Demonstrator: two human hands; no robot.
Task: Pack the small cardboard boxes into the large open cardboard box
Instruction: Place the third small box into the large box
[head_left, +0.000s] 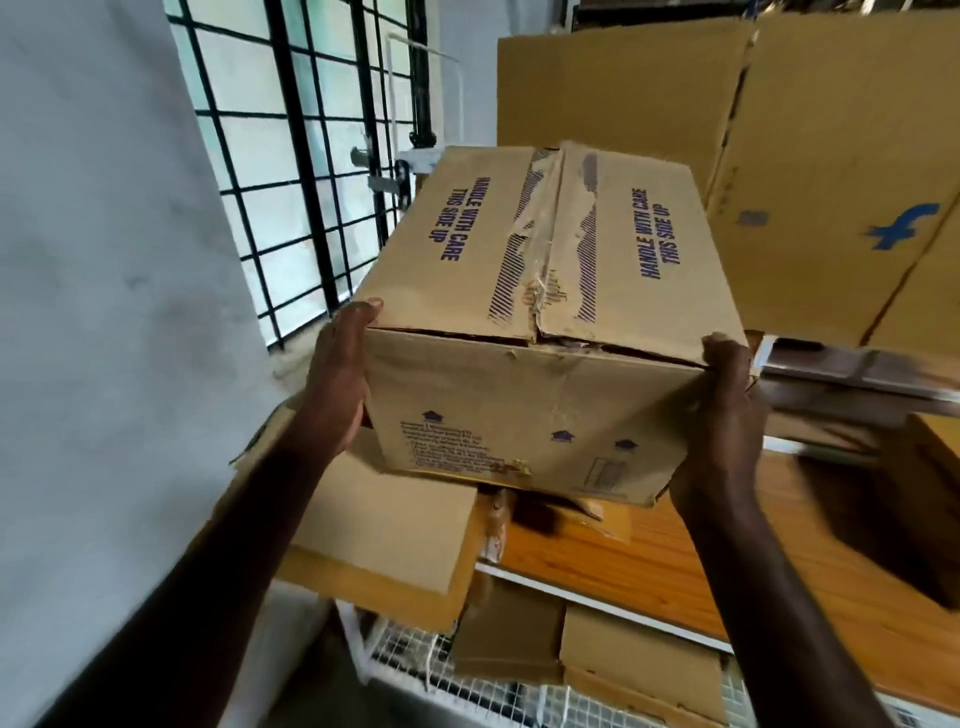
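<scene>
I hold a brown cardboard box (535, 312) in the air in front of me, its top flaps closed, with torn tape and purple "HANDLE WITH CARE THIS SIDE UP" print. My left hand (337, 374) presses its left side, thumb on the top corner. My right hand (727, 421) grips its right side, fingers hooked on the top edge. Beneath it lies a flat cardboard box (384, 525) on the left end of a wooden shelf (649, 566). No open large box is in sight.
A tall cardboard box (618, 88) and another with a blue logo (852, 171) stand behind on the upper shelf. More cardboard boxes (639, 660) lie on a wire mesh shelf (467, 675) below. Barred window (291, 171) and white wall (104, 312) at left.
</scene>
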